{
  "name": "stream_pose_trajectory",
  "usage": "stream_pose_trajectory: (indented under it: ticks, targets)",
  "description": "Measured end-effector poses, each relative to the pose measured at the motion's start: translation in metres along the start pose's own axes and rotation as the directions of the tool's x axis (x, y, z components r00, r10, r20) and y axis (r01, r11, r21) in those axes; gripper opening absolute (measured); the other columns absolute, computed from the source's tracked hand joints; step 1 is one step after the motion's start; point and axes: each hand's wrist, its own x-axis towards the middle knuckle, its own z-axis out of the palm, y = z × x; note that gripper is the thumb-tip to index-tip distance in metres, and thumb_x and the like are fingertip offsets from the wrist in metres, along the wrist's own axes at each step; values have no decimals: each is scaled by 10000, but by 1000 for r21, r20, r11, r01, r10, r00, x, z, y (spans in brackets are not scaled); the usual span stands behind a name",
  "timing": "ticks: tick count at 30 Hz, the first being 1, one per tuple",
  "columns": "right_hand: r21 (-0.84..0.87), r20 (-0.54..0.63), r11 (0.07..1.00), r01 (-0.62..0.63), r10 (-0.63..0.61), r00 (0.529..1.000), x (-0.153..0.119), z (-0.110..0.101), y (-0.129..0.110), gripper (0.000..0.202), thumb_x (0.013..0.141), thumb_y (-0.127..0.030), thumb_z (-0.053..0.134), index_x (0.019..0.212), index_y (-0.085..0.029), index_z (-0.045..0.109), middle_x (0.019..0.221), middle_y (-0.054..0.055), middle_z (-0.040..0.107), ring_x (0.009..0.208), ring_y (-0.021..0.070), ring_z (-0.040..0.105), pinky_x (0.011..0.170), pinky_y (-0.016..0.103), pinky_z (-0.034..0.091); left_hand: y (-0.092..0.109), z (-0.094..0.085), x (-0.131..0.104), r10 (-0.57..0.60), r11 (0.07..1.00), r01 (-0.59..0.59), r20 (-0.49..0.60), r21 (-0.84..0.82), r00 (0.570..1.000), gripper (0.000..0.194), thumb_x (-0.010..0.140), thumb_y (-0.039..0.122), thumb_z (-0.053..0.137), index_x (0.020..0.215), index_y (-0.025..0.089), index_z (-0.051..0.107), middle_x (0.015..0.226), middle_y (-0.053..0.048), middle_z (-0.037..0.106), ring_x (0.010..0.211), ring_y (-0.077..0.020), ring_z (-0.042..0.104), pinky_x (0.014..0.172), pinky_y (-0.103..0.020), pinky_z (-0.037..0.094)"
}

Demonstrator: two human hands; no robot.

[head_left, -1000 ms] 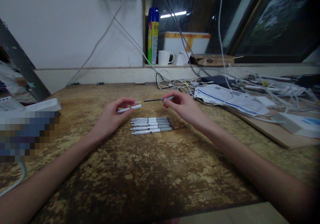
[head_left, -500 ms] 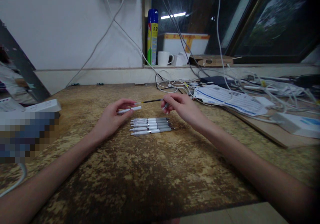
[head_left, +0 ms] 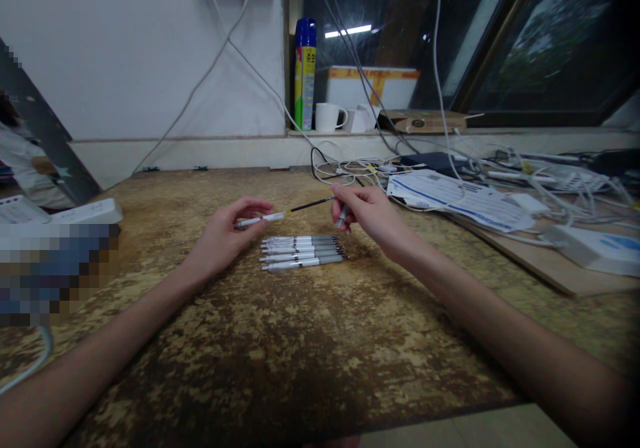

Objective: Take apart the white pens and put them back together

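Around centre frame, the left hand (head_left: 225, 228) pinches a white barrel (head_left: 267, 219); the right hand (head_left: 367, 211) pinches a dark refill (head_left: 310, 204), its end at the barrel's mouth. Lining up both and sliding gently should avoid snagging.

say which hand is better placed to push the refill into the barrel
Probably the right hand: it pinches the dark refill, which appears to reach the end of the white barrel the left hand holds.

Ink refill (head_left: 311, 203) out of left hand (head_left: 233, 227) fingertips, left end now at pen barrel (head_left: 273, 217) mouth, tilt steeper. Right hand (head_left: 367, 213) slightly further right, pen grip section (head_left: 343, 217) swung downward.
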Motion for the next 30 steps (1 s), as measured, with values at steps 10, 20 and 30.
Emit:
stream_pose_trajectory:
  ticks: [10,20,30]
  targets:
    - [19,34,1000,-1,0,999,0,1,-1,377,993,-459,566,748,-187,657,736,25,639,607,123,555,583,262,463,4,-1,0,-15,1000,15,-5,-2,1000,324,937,409,694,1205,228,704,1246,-88,746,1103,-258,708,1003,-434,548]
    - [-20,2,999,31,-31,1000,1,0,1,197,928,-388,654,871,-202,675,823,34,659,680,144,587,576,273,486,5,-1,0,-8,1000,8,-13,-16,1000,311,933,410,707,1178,218,711,1243,-87,743,1089,-249,708,1004,-425,543]
    - [-214,-74,969,124,-143,987,9,-12,15,212,889,-360,684,1006,-187,720,749,19,647,633,153,605,565,288,521,-1,-4,4,-57,991,51,-50,-124,997,286,938,381,675,1170,220,720,1204,-87,753,1117,-249,691,1043,-441,510]
